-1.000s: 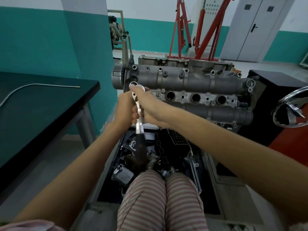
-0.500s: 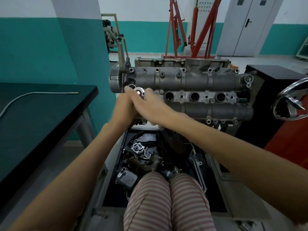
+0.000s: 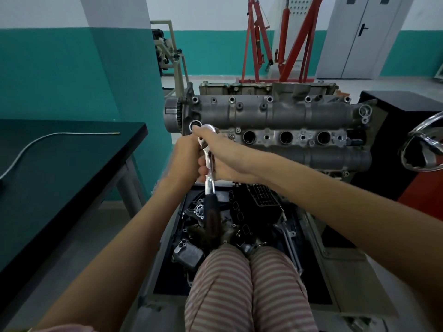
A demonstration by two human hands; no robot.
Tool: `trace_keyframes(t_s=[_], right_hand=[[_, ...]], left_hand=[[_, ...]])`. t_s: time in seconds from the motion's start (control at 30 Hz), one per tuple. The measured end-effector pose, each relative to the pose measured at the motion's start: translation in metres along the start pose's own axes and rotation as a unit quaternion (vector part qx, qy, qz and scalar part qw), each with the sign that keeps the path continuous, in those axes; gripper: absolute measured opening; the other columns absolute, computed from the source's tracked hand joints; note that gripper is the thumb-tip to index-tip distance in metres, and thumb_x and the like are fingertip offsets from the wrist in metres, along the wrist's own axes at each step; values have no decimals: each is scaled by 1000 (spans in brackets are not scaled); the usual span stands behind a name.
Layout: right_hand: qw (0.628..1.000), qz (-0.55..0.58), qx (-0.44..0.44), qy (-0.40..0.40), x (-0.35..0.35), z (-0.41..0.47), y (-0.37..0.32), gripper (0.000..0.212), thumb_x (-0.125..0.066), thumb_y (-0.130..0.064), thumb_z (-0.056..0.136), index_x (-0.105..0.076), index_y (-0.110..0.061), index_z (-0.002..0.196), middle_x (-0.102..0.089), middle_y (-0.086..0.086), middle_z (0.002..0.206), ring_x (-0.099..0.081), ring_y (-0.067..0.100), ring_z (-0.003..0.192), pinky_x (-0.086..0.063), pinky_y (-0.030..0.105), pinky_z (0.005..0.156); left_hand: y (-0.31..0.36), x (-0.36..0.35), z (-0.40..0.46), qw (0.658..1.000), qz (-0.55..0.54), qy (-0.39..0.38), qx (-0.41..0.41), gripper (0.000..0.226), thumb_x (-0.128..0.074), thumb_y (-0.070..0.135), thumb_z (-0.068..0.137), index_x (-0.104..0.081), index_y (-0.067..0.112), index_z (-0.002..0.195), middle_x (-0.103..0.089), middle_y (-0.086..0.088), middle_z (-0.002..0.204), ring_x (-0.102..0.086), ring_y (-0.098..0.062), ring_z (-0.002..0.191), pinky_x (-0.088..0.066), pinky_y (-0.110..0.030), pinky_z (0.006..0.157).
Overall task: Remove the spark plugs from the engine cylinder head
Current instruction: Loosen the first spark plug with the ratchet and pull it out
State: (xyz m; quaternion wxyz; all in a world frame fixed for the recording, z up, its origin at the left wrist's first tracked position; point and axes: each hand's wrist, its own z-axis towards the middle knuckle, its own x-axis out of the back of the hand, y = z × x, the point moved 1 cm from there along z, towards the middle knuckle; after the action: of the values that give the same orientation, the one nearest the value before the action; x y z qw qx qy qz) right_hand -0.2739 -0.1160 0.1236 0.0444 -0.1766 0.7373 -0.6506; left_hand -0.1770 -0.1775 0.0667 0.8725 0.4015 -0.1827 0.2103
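1. The grip of the left hand [image 3: 189, 159] is closed round the shaft of a chrome ratchet wrench with a black handle [image 3: 209, 173], fingers curled about the bright metal just below its head.
2. The grip of the right hand [image 3: 225, 156] lies over the same shaft from the other side; its index finger reaches forward along the round ratchet head, and its remaining fingers wrap the shaft.
3. The ratchet head sits at the leftmost plug well of the grey cast-metal engine cylinder head [image 3: 275, 116]; its black handle hangs down towards the person's striped trousers [image 3: 247, 288].
4. Right of the ratchet head, three round open plug wells [image 3: 286, 137] stand in a row along the cylinder head. No spark plug can be seen.
5. Left of the cylinder head stands a black desk [image 3: 60, 168] carrying a thin grey cable [image 3: 48, 136].
6. Behind the cylinder head stands a red steel engine hoist [image 3: 282, 39].
7. No readable writing or brand shows.
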Motion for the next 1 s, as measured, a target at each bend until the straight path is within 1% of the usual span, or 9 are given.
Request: trace_keyframes(t_s=[0.13,0.23,0.4,0.47,0.53,0.73,0.8,0.9,1.0], right_hand=[[781,-581,174,149,34,1,-27,59,-24,-69,88,-45,-14,96,-50,-2,75,-53,16,69,-41,29,56],[689,-671,206,181,38,2,-32,59,-18,-69,88,-47,-19,79,-43,-6,64,-51,18,67,-31,27,49],[986,-96,44,126,-8,6,3,47,-40,-47,93,-38,-4,111,-44,4,71,-46,17,60,-40,28,54],[997,72,-16,38,-14,7,1,43,-45,-42,93,-37,-7,115,-41,7,63,-45,16,51,-45,28,52],[982,-169,48,75,1,8,-9,55,-40,-56,90,-43,-3,101,-51,4,55,-51,14,47,-43,24,51],[687,-666,225,185,37,0,-31,57,-21,-69,88,-39,-20,66,-44,-6,61,-42,10,54,-26,26,47],[740,-587,223,240,20,3,-15,60,-20,-70,87,-43,-15,77,-46,-4,65,-45,14,58,-30,28,52],[986,-142,24,87,1,1,-4,55,-31,-61,91,-41,-8,103,-48,4,71,-51,18,59,-44,24,54],[988,-152,17,14,7,5,-14,60,-29,-63,91,-46,-5,94,-51,5,59,-50,15,48,-44,25,55]], left_hand=[[5,5,8,995,58,50,-65,41,-51,8,80,-32,33,54,-37,19,43,-44,12,44,-29,-5,42],[6,4,6,997,57,23,-54,45,-53,3,84,-32,34,59,-35,25,49,-43,10,44,-29,-2,44],[-3,-1,0,996,-38,60,60,34,-42,9,79,-33,27,51,-32,16,33,-41,9,34,-26,-6,35],[-7,-5,1,984,-88,46,146,31,-34,24,84,-34,19,54,-36,11,27,-41,1,28,-31,-9,36],[-3,-7,1,995,-23,23,92,37,-33,24,91,-40,21,55,-49,19,35,-49,5,37,-38,-9,45],[10,-4,2,994,35,91,-54,35,-44,14,78,-31,36,54,-37,21,44,-46,20,51,-29,-3,43],[3,-6,0,994,21,100,-43,36,-42,11,81,-32,35,57,-42,19,50,-47,14,49,-29,-5,43],[-4,-3,1,999,-22,39,18,30,-37,17,88,-46,27,61,-50,16,57,-54,0,56,-43,-17,54],[-2,1,4,998,46,45,-27,28,-44,16,85,-50,12,58,-46,18,43,-45,7,46,-34,-9,49]])
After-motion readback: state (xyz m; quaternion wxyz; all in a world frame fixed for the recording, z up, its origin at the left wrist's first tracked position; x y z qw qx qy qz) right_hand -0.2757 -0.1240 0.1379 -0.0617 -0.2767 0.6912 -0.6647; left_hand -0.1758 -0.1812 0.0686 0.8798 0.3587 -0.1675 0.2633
